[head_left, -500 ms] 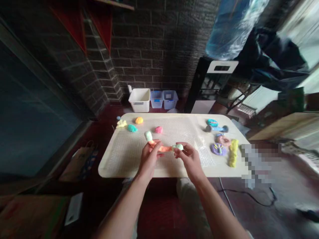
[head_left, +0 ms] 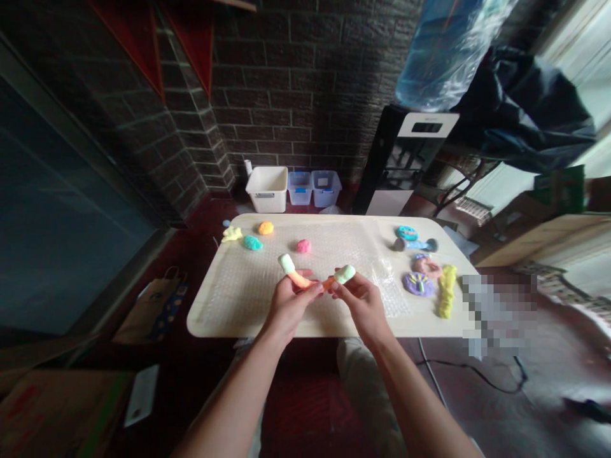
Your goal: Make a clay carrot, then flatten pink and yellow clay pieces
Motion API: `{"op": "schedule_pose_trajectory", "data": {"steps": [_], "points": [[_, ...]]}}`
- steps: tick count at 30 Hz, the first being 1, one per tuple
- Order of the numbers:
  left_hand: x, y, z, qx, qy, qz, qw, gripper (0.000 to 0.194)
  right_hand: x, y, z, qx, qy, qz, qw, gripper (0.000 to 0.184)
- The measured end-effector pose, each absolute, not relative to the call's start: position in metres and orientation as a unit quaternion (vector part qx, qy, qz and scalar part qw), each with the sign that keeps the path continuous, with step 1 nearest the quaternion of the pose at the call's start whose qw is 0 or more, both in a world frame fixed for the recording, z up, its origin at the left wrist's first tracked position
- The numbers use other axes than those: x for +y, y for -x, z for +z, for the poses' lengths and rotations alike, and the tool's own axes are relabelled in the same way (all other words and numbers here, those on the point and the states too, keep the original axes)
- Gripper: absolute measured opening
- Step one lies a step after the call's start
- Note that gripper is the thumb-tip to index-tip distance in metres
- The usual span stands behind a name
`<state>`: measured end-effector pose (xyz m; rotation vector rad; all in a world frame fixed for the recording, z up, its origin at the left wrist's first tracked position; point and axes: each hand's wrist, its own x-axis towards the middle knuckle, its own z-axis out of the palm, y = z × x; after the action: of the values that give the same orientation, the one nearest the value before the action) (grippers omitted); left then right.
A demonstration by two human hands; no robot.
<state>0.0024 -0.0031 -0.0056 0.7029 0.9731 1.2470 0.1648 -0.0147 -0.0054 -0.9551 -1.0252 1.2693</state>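
Pinching the orange strip (head_left: 300,280) between thumbs and fingers, the left hand (head_left: 286,304) and right hand (head_left: 360,304) hold it over the table (head_left: 203,327), probably gripped near its middle so both pale green ends (head_left: 287,263) project upward. The pink lump (head_left: 303,245) lies beyond, apart, likely leaving working room. Forearms reach forward and converge, thumbs uppermost, tips near each other.
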Motion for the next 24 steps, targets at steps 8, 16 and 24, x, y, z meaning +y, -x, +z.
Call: {"op": "schedule_pose_trajectory", "data": {"steps": [8,16,24], "points": [[-0.006,-0.003,-0.006,0.428,-0.373,0.531,0.628,0.058,-0.015,-0.165,-0.002,-0.452,0.422,0.518,0.591,0.038],[-0.008,-0.004,-0.002,0.405,-0.407,0.523,0.630,0.054,-0.018,-0.166,0.000,-0.362,0.429,0.576,0.594,0.041],[-0.008,-0.005,0.004,0.374,-0.292,0.532,0.701,0.064,-0.019,-0.163,0.002,-0.389,0.392,0.613,0.565,0.030]]}}
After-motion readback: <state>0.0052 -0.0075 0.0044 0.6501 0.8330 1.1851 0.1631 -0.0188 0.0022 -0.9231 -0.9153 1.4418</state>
